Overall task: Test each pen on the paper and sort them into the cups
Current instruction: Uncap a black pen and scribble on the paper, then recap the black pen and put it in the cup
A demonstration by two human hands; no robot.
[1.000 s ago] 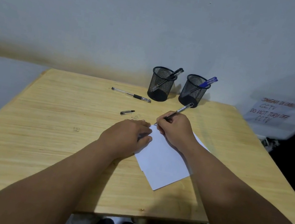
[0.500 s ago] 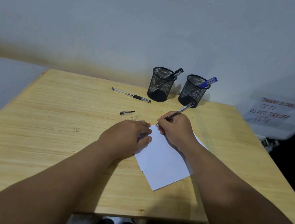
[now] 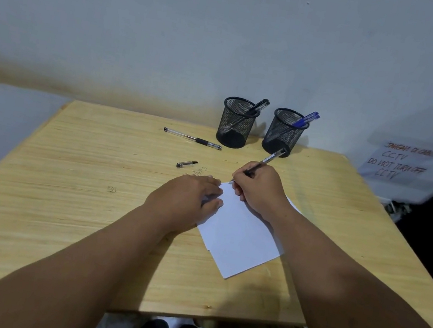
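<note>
Head view. The right hand (image 3: pixel 258 189) pinches a clear-barrelled black pen (image 3: pixel 264 162) in a writing grip, fingers curled round its lower barrel. The pen's long axis slants from its tip, which sits at the far left corner of the white paper (image 3: pixel 241 233), up and away toward the right cup (image 3: pixel 285 132), its butt end showing just in front of that cup's base. The left hand (image 3: pixel 188 197) lies flat with relaxed, nearly straight fingers pressing the paper's left edge to the wooden surface (image 3: pixel 58 209), gripping nothing.

Both mesh cups stand near the surface's far edge, beyond the writing hand: the left cup (image 3: pixel 236 122) holds black pens (image 3: pixel 258 106), the right cup holds blue pens (image 3: pixel 307 119). From the grip the right cup lies almost along the pen's own axis and the left cup is a little off to the left, so the right hand, already holding the pen, looks the nearer one for either drop. A second capless pen (image 3: pixel 192 138) lies crosswise left of the left cup, with a loose pen cap (image 3: pixel 186 164) nearer, just beyond the left hand.

Compared with a second ago, the right hand has slid slightly to the far left across the paper's top corner, as in a short test stroke; the left hand, paper, cups and loose pen are unmoved. No ink mark can be made out.
</note>
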